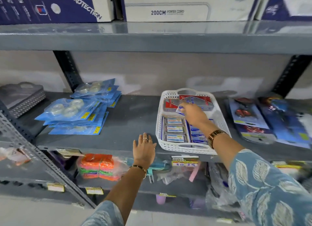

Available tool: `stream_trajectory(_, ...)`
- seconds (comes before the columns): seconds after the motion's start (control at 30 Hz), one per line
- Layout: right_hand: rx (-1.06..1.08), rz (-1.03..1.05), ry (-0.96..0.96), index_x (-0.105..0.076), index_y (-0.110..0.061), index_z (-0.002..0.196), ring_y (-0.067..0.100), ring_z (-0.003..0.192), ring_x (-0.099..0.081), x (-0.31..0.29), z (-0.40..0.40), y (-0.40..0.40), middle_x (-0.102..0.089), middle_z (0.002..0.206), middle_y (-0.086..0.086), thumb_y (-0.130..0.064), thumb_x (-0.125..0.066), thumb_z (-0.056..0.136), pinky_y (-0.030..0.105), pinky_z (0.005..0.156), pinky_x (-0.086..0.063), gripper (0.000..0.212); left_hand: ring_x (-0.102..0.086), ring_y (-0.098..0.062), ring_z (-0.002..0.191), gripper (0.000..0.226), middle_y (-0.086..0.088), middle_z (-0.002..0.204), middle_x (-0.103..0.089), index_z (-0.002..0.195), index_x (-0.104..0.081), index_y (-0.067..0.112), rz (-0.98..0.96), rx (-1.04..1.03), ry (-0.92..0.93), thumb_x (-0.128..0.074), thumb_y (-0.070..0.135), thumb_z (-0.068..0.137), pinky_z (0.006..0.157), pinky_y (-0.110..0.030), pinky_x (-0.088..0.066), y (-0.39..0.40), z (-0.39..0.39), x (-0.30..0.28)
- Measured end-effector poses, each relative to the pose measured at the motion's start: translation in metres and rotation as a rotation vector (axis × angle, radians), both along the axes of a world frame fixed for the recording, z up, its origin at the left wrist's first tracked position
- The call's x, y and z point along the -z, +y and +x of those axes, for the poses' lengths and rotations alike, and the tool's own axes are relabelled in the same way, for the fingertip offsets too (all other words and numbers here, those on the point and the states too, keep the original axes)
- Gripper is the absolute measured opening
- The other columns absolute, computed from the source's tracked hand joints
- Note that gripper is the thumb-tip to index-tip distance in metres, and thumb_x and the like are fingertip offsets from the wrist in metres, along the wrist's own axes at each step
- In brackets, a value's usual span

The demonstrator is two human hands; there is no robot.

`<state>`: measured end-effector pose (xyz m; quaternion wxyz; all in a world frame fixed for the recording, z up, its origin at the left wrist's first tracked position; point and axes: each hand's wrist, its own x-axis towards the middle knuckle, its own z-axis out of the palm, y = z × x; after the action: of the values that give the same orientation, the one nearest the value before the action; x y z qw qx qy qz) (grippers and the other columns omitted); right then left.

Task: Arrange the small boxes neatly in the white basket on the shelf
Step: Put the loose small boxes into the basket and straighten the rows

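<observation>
The white basket (159, 124) stands on the grey middle shelf (131, 117), right of centre. Small blue-and-white boxes (174, 129) lie in a neat row in its front left part, more stand along its right side, and red-and-silver boxes (170, 104) fill the back. My right hand (194, 115) reaches over the basket, fingers closed on a small blue-and-white box (180, 109) held above the back boxes. My left hand (144, 148) rests flat and open on the shelf's front edge, just left of the basket, holding nothing.
Blue packets of tape rolls (74, 110) are stacked at the shelf's left. A grey basket (22, 97) sits at far left. Toy packs (253, 119) lie right of the white basket. Large cartons (167, 6) fill the shelf above; coloured goods (98, 166) below.
</observation>
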<state>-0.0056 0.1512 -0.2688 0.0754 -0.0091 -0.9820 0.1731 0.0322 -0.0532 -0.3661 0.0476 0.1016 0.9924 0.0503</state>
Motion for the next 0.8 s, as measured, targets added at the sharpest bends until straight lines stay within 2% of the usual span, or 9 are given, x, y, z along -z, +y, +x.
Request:
stream_trajectory(0.13,0.030,-0.016,-0.071,-0.057,-0.008,0.122,0.031,0.095,-0.062,0.004,0.029,0.024,-0.065,0.115,0.021,-0.007,-0.043,0.097,0.035,0.080,-0.050,0.029,-0.019,-0.024,0.145,0.051,-0.009,0.157,-0.023,0.146,-0.026,0.009,0.009,0.018,0.003,-0.026,0.034,0.102,0.117,-0.044,-0.020,0.007,0.013,0.000)
stream_trajectory(0.27,0.037,0.068,-0.167,-0.058,-0.007,0.125,0.033,0.112,-0.057,0.010,0.049,0.041,-0.059,0.127,0.019,0.000,-0.051,0.092,0.036,0.094,-0.046,0.035,-0.026,-0.023,0.140,0.049,-0.008,0.152,-0.032,0.144,-0.030,0.008,0.021,0.031,0.018,-0.029,0.033,0.101,0.115,-0.043,-0.025,0.013,0.021,-0.001)
stream_trajectory(0.37,0.059,0.120,-0.232,-0.054,-0.007,0.130,0.034,0.121,-0.052,0.013,0.064,0.051,-0.055,0.135,0.019,0.003,-0.045,0.093,0.037,0.099,-0.042,0.040,-0.028,-0.024,0.139,0.050,-0.009,0.151,-0.034,0.144,-0.029,0.006,0.018,0.028,0.016,-0.029,0.032,0.101,0.115,-0.042,-0.026,0.018,0.028,-0.002)
stream_trajectory(0.53,0.116,0.151,-0.358,-0.058,-0.002,0.123,0.035,0.115,-0.056,0.014,0.080,0.060,-0.058,0.129,0.021,0.005,-0.043,0.091,0.036,0.094,-0.045,0.036,-0.027,-0.026,0.141,0.053,-0.011,0.152,-0.032,0.145,-0.026,0.005,0.028,0.019,0.004,-0.030,0.035,0.101,0.116,-0.043,-0.025,0.023,0.038,-0.001)
stream_trajectory(0.67,0.117,0.154,-0.444,-0.058,0.001,0.122,0.035,0.117,-0.055,0.014,0.083,0.058,-0.058,0.130,0.020,0.002,-0.042,0.092,0.038,0.101,-0.045,0.034,-0.022,-0.026,0.143,0.060,-0.011,0.155,-0.025,0.147,-0.018,0.004,-0.017,0.036,0.005,-0.032,0.038,0.100,0.116,-0.043,-0.023,0.023,0.043,-0.001)
stream_trajectory(0.8,0.118,0.190,-0.493,-0.060,0.004,0.110,0.034,0.112,-0.057,0.015,0.083,0.052,-0.061,0.122,0.022,0.000,-0.042,0.092,0.036,0.095,-0.045,0.026,-0.018,-0.025,0.145,0.062,-0.010,0.157,-0.020,0.149,-0.014,0.006,-0.061,0.058,0.005,-0.033,0.039,0.100,0.117,-0.046,-0.020,0.019,0.046,-0.001)
